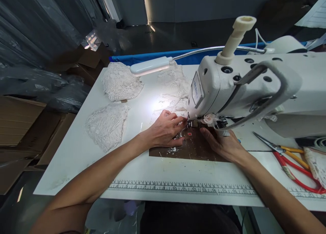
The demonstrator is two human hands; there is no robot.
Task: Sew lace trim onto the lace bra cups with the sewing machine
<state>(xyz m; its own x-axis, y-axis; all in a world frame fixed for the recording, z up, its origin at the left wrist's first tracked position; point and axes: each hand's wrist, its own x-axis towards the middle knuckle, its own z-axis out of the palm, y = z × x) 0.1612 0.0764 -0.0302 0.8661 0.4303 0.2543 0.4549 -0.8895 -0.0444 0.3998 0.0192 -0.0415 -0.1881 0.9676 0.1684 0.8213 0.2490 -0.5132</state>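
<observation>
there are two bare hands, one left hand (166, 130) and one right hand (226, 144), with one sewing machine (214, 83) and one lamp (150, 67). two white lace heaps (122, 81) lie left, two pairs of scissors (277, 148) right, one ruler strip (178, 187) near.

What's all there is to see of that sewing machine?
The sewing machine is white and glossy, like painted metal, and runs off the picture's right edge. Its front end carries a label; dark round plugs dot the top, where a cream post rises. A gray loop curves along the near side, and a pale, flower-like trim shows underneath. Its foot stands over a brown panel between left hand and right hand; whether either touches it is unclear, as is whether it's running.
</observation>
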